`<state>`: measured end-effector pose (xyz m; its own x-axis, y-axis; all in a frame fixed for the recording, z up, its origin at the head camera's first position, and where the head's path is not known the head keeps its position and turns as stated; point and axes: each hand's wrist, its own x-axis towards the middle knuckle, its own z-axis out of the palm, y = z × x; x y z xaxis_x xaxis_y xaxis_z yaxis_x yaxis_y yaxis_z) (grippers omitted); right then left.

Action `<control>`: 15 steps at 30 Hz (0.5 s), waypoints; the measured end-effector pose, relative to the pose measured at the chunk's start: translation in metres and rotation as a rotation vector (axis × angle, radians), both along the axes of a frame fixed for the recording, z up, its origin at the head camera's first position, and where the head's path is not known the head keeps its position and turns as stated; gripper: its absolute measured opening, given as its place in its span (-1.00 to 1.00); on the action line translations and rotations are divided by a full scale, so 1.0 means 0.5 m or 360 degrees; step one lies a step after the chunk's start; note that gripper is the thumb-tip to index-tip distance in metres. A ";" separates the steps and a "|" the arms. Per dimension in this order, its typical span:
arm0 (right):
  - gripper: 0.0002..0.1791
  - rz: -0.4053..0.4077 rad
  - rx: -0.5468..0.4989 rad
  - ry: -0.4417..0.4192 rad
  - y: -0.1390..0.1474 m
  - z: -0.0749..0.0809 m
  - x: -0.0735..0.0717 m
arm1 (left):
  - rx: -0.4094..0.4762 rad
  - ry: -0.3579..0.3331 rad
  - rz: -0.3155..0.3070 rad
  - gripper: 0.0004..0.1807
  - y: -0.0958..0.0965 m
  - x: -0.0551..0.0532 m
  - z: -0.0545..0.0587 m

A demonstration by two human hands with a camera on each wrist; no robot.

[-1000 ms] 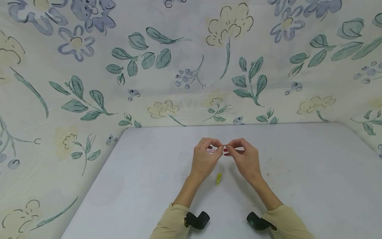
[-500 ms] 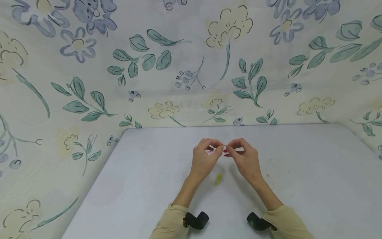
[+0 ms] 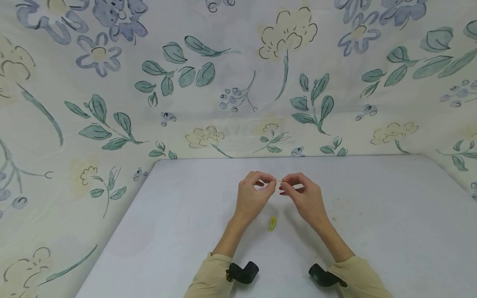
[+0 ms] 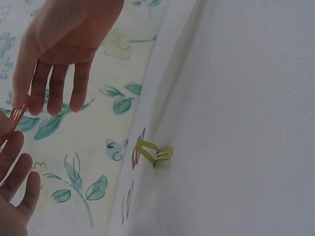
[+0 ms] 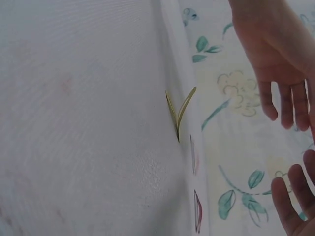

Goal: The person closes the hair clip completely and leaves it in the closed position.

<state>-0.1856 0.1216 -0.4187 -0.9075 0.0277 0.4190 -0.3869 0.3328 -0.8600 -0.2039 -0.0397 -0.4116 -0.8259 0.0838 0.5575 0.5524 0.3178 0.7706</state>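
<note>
Both hands are raised over the table, fingertips close together. The left hand (image 3: pixel 250 198) and the right hand (image 3: pixel 306 198) pinch opposite ends of a thin orange-red hair clip (image 4: pixel 18 116), seen nearly edge-on in the head view. Their other fingers fan out loosely, as the left wrist view shows. Nearer the body, below the hands, a yellow snap hair clip (image 3: pixel 273 223) lies on the table with its two parts spread apart. Beyond it are a dark red hair clip (image 5: pixel 198 211) and a pale pink hair clip (image 5: pixel 193 155), partly covered by the left hand in the head view.
The white table (image 3: pixel 179 231) reaches back to a cloth with printed flowers (image 3: pixel 238 124), which hangs behind it and at the sides. Small specks (image 3: pixel 334 219) dot the surface right of the hands. A black wrist camera (image 3: pixel 244 273) sits at the left cuff.
The left hand has shifted slightly left, and its forearm with it. The right hand stays almost where it was. The yellow clip has not moved.
</note>
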 end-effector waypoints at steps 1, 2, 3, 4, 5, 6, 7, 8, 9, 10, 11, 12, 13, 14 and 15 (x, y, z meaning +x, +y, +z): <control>-0.82 0.0009 -0.0002 -0.0004 0.001 0.000 0.000 | -0.0001 -0.0005 -0.0005 -0.95 -0.001 0.000 0.000; -0.81 0.0016 -0.0004 -0.0007 0.001 0.001 0.001 | -0.0001 -0.0014 -0.0011 -0.95 -0.002 0.000 0.001; -0.81 0.0023 -0.0010 -0.0010 0.001 0.002 0.001 | -0.0001 -0.0022 -0.0018 -0.94 -0.003 0.000 0.000; -0.81 0.0028 -0.0016 -0.0013 0.001 0.002 0.002 | -0.0001 -0.0029 -0.0025 -0.94 -0.004 0.000 0.000; -0.81 0.0034 -0.0023 -0.0012 0.001 0.002 0.002 | 0.0000 -0.0034 -0.0031 -0.94 -0.004 -0.001 0.001; -0.82 0.0043 -0.0030 -0.0012 0.001 0.002 0.002 | 0.0001 -0.0034 -0.0035 -0.95 -0.005 0.000 0.001; -0.82 0.0053 -0.0036 -0.0009 0.001 0.002 0.002 | 0.0000 -0.0031 -0.0034 -0.95 -0.006 -0.001 0.000; -0.82 0.0059 -0.0035 -0.0005 0.001 0.002 0.002 | 0.0000 -0.0027 -0.0034 -0.95 -0.007 -0.001 0.001; -0.83 0.0067 -0.0035 -0.0001 0.001 0.001 0.001 | 0.0000 -0.0019 -0.0034 -0.96 -0.007 -0.001 0.001; -0.83 0.0069 -0.0032 0.0004 0.001 0.001 0.001 | -0.0002 -0.0012 -0.0033 -0.96 -0.008 -0.001 0.001; -0.83 0.0069 -0.0025 0.0010 0.001 0.000 0.000 | -0.0005 0.0000 -0.0033 -0.96 -0.008 -0.001 0.002; -0.84 0.0066 -0.0015 0.0018 0.002 -0.002 -0.001 | -0.0014 0.0011 -0.0032 -0.95 -0.009 -0.001 0.002; -0.84 0.0059 -0.0003 0.0030 0.002 -0.003 -0.001 | -0.0026 0.0019 -0.0033 -0.95 -0.009 -0.001 0.002; -0.85 0.0051 0.0006 0.0042 0.003 -0.004 -0.002 | -0.0043 0.0027 -0.0034 -0.94 -0.009 -0.001 0.002; -0.85 0.0044 0.0018 0.0055 0.004 -0.005 -0.002 | -0.0067 0.0030 -0.0033 -0.93 -0.009 -0.002 0.002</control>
<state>-0.1868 0.1234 -0.4211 -0.8928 -0.0022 0.4505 -0.4258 0.3311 -0.8421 -0.2050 -0.0444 -0.4106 -0.8132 0.1246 0.5685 0.5735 0.3379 0.7462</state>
